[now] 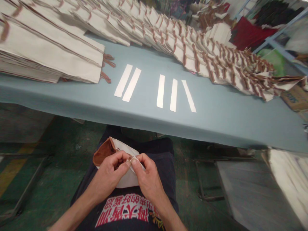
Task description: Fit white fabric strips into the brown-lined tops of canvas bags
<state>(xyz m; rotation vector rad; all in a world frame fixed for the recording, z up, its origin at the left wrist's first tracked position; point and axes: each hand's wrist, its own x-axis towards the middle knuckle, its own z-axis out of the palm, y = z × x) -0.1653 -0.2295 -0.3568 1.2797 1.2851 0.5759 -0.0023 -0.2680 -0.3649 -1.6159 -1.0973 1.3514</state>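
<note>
Left hand (114, 167) and right hand (146, 171) pinch the cream-and-brown fabric piece (128, 182) on the blue table's (223, 115) near side; close-set pinches should best steady its edge.

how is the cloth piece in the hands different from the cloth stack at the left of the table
The cloth piece is held in the left hand and right hand, while the cloth stack lies on the table. The cloth piece is bent open, showing a brown side; the cloth stack lies mostly flat, with brown ties past its end. Both show off-white cloth with brown parts.
</note>
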